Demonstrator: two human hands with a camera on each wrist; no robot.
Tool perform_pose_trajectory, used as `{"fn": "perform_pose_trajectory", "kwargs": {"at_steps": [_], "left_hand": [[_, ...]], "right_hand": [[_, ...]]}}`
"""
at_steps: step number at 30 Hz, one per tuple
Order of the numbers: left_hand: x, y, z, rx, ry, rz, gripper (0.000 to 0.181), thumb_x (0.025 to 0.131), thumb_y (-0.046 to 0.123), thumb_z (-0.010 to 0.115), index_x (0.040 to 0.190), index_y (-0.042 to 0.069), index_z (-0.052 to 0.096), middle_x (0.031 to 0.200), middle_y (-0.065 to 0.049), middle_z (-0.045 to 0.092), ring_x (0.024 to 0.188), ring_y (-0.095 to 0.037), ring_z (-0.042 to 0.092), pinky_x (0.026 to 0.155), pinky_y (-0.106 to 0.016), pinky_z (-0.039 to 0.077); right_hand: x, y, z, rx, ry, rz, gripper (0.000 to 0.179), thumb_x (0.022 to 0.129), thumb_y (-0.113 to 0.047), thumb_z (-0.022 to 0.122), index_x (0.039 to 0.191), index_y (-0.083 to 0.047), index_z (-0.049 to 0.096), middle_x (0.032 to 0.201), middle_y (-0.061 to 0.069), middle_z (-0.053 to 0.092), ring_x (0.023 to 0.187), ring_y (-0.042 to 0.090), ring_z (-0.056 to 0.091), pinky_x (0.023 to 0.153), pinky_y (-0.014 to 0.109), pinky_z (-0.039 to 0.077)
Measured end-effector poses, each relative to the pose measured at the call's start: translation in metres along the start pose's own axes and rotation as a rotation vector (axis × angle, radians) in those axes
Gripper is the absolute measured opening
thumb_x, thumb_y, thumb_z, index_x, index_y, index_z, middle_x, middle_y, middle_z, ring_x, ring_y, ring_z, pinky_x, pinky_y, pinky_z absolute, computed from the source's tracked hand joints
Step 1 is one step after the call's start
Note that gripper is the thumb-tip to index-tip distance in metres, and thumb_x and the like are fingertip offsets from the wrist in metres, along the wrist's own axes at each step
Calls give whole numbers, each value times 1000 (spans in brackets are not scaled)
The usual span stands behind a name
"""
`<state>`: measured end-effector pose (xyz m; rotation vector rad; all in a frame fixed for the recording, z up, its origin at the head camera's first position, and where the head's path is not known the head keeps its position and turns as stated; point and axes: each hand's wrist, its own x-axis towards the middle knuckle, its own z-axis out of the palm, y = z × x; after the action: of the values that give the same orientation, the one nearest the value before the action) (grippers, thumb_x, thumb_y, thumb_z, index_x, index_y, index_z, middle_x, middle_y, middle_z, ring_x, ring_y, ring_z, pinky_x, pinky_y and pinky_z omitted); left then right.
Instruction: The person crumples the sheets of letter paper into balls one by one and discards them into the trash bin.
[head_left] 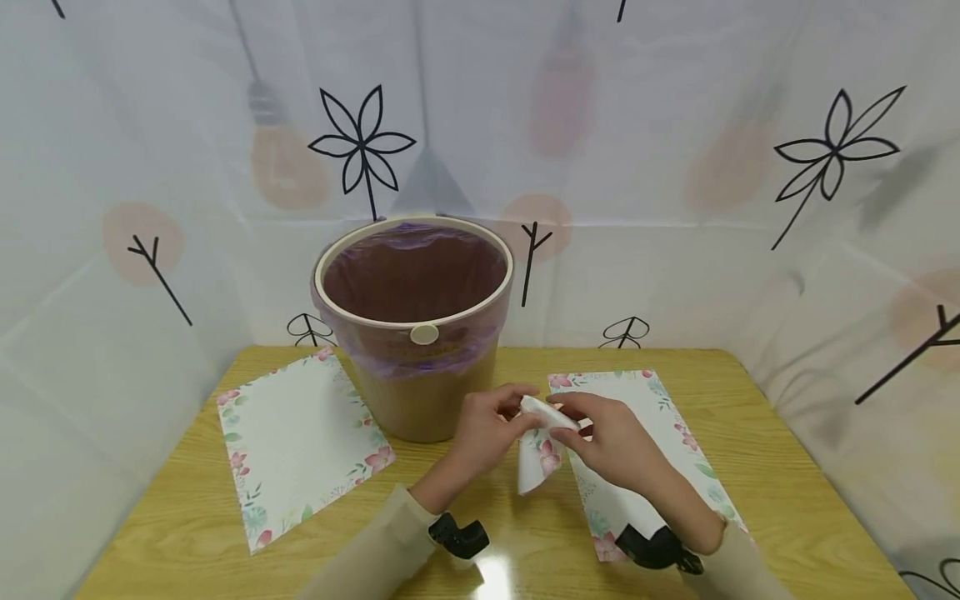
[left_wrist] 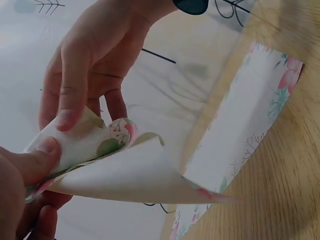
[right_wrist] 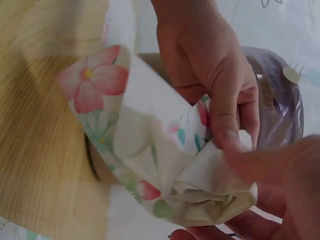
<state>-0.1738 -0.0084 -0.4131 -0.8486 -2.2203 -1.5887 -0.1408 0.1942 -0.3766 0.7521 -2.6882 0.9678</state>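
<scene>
Flower-bordered white paper sheet (head_left: 536, 457), bunched between two hands

Held above the wood-grain bench (head_left: 780, 467), curled into a loose roll; one flap hangs toward 6 o'clock. Left hand (head_left: 483, 425): fingers bent, thumb and fingers pinching the roll's 9 o'clock side. Right hand (head_left: 611, 437): likewise nearly closed, pinching the 3 o'clock side.

Round beige bin (head_left: 420, 408) with translucent purple plastic liner (head_left: 450, 357) stands at 10 o'clock from the held paper. Flat on the bench: left-hand floral-edged white sheet (head_left: 307, 450) at 9 o'clock; right-hand floral-edged white sheet (head_left: 663, 429) at 3 o'clock, partly hidden.

Step in hand: looks like crumpling or folding, cannot tell which. Flap loose; next move seems to call for tucking it in, both pinches kept firm.
</scene>
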Motion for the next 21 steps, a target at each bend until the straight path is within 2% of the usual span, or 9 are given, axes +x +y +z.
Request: {"fn": "perform_pose_trajectory", "kwargs": {"at_steps": [2,4,6,8,11,14,16,19,21], "left_hand": [[-1,0,1,35,-3,43,29,80,19,83,105,7,76,81,0,75,65,-1,61,58,-18,51],[-1,0,1,72,-8,97,25,80,19,84,102,8,78,80,1,74,67,0,62,61,-17,51],[-1,1,2,93,1,148,23,79,18,84,99,8,78,80,2,74,68,-1,62,64,-17,52],[-1,1,3,93,26,171,23,79,17,85,98,8,78,80,1,73,68,-3,62,64,-18,53],[-1,1,5,52,70,145,24,79,19,85,98,8,76,84,1,73,69,-5,63,64,-23,54],[-1,0,6,23,84,89,22,82,23,84,98,10,74,89,2,74,73,-6,64,65,-24,55],[-1,0,7,19,66,73,19,87,24,80,99,10,75,91,2,74,74,-5,65,64,-22,54],[-1,0,8,27,30,91,17,92,23,74,101,9,77,91,0,75,70,-5,66,59,-18,53],[0,1,8,19,14,111,16,94,21,72,102,8,77,88,-2,75,62,-8,66,53,-17,52]], "right_hand": [[0,2,-2,47,-51,15,29,93,-22,72,119,-9,70,107,1,71,93,18,68,71,29,58],[1,3,-5,77,-95,16,28,95,-25,70,118,-9,71,111,1,71,96,19,68,73,29,58],[2,4,-7,89,-117,1,24,96,-23,69,116,-10,71,109,0,71,97,19,68,75,30,58],[2,5,-8,82,-109,-31,20,95,-21,70,113,-12,73,105,-3,71,95,17,68,76,31,58],[3,7,-8,50,-35,-91,16,92,-16,72,108,-12,74,99,-6,71,85,11,66,75,34,58],[3,8,-7,26,56,-102,14,89,-12,75,104,-13,74,91,-11,68,75,5,58,75,36,57],[2,8,-6,32,90,-98,15,88,-9,75,101,-14,73,86,-13,64,71,5,53,75,38,56],[1,7,-4,83,103,-91,17,86,-4,76,97,-16,69,81,-13,58,70,6,52,77,37,56],[1,6,-3,106,116,-96,20,85,-2,76,93,-18,66,79,-13,55,69,8,51,72,33,54]]}}
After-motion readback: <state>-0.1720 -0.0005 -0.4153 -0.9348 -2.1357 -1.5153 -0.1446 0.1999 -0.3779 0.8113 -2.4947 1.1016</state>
